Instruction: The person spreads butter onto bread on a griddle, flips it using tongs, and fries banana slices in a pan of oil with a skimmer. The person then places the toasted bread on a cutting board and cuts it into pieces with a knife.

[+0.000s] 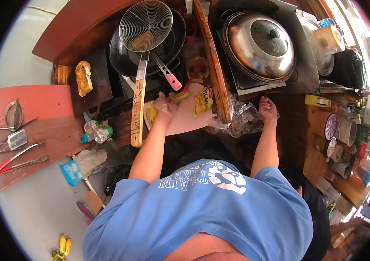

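Observation:
My left hand [164, 104], in a thin clear glove, has its fingers curled over a pink board [189, 114]. Beside its fingertips lies a yellow banana-like piece [180, 96]; what the fingers hold is hidden. Another yellow piece [152, 114] is left of that hand. A yellow packet [203, 102] rests on the board's right part. My right hand [268, 108], also gloved, is closed at the front edge below the large lidded pan [259, 47]; anything inside its fingers is too small to name. Crumpled clear plastic [242, 117] lies just left of it.
A wire skimmer [146, 26] with a long wooden handle [138, 113] spans a black wok [119, 56]. A wooden divider [213, 61] separates the two stoves. Toast [83, 78], bottles [103, 134] and tongs [24, 164] are leftward; jars [330, 126] stand at right.

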`<state>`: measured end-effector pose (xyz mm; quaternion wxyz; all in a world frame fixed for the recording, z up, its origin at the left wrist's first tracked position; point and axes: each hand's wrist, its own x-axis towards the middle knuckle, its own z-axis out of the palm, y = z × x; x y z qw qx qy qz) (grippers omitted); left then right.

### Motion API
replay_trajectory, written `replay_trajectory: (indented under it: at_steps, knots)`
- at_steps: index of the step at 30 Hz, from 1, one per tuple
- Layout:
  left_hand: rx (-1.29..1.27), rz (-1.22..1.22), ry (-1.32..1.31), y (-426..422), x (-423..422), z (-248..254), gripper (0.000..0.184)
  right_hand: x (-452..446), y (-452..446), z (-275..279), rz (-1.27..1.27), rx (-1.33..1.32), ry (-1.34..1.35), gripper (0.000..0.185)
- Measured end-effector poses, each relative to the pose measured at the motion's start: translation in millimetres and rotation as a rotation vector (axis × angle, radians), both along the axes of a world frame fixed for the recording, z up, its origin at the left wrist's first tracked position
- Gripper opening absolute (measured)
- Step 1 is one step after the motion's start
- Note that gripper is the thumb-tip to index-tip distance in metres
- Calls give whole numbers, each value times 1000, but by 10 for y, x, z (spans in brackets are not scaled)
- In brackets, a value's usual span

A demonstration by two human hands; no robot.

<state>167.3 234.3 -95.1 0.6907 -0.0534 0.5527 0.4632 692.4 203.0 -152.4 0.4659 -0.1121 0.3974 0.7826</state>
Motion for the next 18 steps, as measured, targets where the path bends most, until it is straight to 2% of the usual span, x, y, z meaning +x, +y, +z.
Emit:
replay_trajectory:
  at_steps: [3, 5, 8, 11, 18]
  knots:
    - [23, 41, -58, -34, -50, -81, 43, -42, -9, 57, -44, -17, 3, 24]
    - [18, 84, 57, -37, -33, -152, 41, -66, 1, 67, -48, -4, -4, 23]
    - [26, 118, 274, -26, 117, 133, 38, -87, 3, 62, -47, 13, -16, 22]
    - [39, 138, 376, 5, 197, 200, 36, -80, -11, 8, -49, 11, -11, 22]
    - [-13, 167, 306, 53, 233, 216, 34, -60, -10, 28, -40, -12, -35, 22]
